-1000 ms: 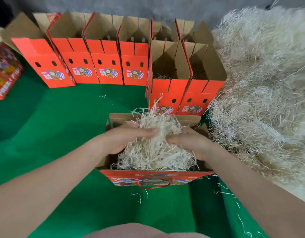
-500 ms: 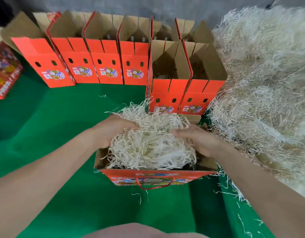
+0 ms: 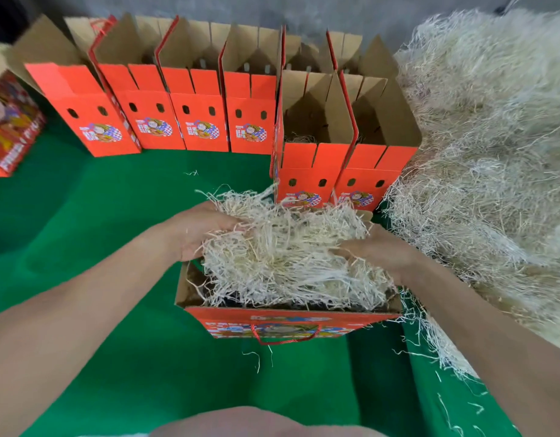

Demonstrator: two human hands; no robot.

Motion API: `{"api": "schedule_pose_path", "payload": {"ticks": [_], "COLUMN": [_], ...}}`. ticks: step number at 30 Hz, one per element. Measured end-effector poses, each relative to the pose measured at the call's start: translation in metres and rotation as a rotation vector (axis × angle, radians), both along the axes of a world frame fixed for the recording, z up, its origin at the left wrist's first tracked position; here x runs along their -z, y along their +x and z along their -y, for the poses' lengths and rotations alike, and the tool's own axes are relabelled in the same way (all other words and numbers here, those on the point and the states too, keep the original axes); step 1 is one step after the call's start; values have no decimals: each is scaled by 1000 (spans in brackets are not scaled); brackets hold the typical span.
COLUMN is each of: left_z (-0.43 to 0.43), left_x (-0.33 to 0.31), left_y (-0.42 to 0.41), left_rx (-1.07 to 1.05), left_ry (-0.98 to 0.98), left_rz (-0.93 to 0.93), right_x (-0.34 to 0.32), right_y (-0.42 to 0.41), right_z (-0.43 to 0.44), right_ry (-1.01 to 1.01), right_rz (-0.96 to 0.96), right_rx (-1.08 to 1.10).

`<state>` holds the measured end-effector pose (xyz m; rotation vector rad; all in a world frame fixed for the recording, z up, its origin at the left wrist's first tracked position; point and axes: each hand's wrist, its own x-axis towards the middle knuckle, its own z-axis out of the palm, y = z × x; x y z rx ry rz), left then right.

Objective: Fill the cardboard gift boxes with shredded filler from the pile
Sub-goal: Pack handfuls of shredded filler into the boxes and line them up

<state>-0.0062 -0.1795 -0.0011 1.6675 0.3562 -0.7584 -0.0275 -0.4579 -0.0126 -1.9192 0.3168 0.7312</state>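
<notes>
An open red cardboard gift box (image 3: 291, 321) stands on the green cloth right in front of me. A clump of pale shredded filler (image 3: 285, 257) fills its top and rises above the rim. My left hand (image 3: 196, 231) grips the clump's left side, fingers buried in the strands. My right hand (image 3: 376, 250) grips its right side, fingertips hidden in the filler. The big filler pile (image 3: 493, 152) lies to the right.
Several open red gift boxes (image 3: 196, 121) stand in a row at the back; two more (image 3: 341, 171) stand just behind the near box. A printed box (image 3: 10, 127) lies at the far left. Green cloth (image 3: 115, 200) covers the surface, with loose strands scattered near the pile.
Both hands have moved apart to the sides of the clump, spreading it wider over the box opening. The filler now sits looser and broader.
</notes>
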Motion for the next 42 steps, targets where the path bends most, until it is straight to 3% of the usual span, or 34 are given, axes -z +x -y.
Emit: {"api": "schedule_pose_path", "payload": {"ticks": [4,6,11,15,17,20,22,25,28,37,42], "left_z": [20,32,16,-5,-12,-8,2,23,29,-3,-15], "left_x": [3,6,10,12,14,16,23,24,22,16,11], "left_y": [-2,-5,3,-6,-12,-25,-29,-31,-31,-22,-26], "left_rx": [-96,-114,-38,44,135,435,411,197,174,524,497], "left_ry": [-83,-141,122,-63,-104,114,174,6,-95,376,404], "left_rz": [-66,-85,92,-16,-83,-109,-87,-120,-162,38,55], "right_x": [-10,2,6,5,3,-4,-7,1,11,6,6], "right_y": [-7,-6,-1,-2,-3,-7,-11,-12,-9,-1,1], "right_z": [-17,-33,-21,-5,-6,-9,-15,-32,-48,-11,2], "right_ry": [169,104,-1,10,-15,-36,-6,19,-28,-196,-231], "right_rz": [-84,-53,67,16,-37,-105,-149,-195,-103,-98,-119], "right_rx": [-160,-220,-188,-215,-166,-123,-234,-417,-365,-321,-238]}}
